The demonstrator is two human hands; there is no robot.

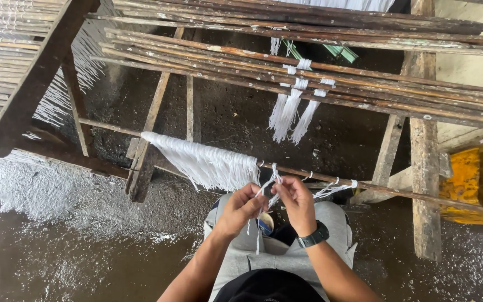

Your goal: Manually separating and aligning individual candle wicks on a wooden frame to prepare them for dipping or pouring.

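Observation:
My left hand point(240, 208) and my right hand point(296, 202) meet in front of a thin wooden stick point(398, 192) that runs across at knee height. Both pinch a short length of white string point(268, 190) looped over the stick, with loose ends hanging down between the hands. Left of my hands, a dense fringe of white strings point(205, 161) hangs from the same stick. A black watch sits on my right wrist. I am seated, with grey trousers below my hands.
Several long wooden sticks point(331, 67) lie stacked on a rough wooden frame point(425, 184) above, some tied with white string bundles point(292, 109). A yellow object point(470, 184) stands at the right. The wet dark floor point(74, 251) has white residue at the left.

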